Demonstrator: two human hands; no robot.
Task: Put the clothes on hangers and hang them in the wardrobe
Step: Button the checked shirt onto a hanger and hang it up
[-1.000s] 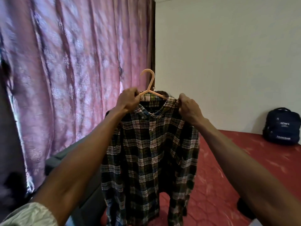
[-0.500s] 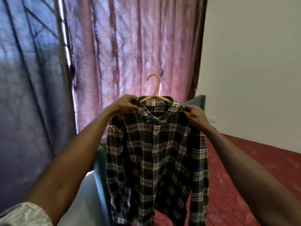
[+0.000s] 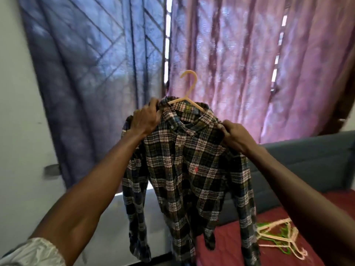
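Observation:
A dark plaid shirt [image 3: 182, 169] hangs in the air in front of me on a pale orange plastic hanger [image 3: 189, 87], whose hook sticks up above the collar. My left hand [image 3: 145, 120] grips the shirt's left shoulder beside the collar. My right hand [image 3: 233, 134] pinches the right shoulder. The shirt tilts, its left side higher, and the sleeves hang loose. No wardrobe is in sight.
Blue curtain [image 3: 96, 73] and pink curtain [image 3: 249, 64] cover a window behind the shirt. A white wall [image 3: 17, 131] is at the left. A bed with a red sheet [image 3: 226, 246] and a grey headboard [image 3: 307, 166] lies lower right, with several loose hangers [image 3: 276, 237] on it.
The view has swung to the left: the blue curtain and left wall came in, the white wall and backpack went out. Both hands keep holding the shirt, which now tilts down to the right.

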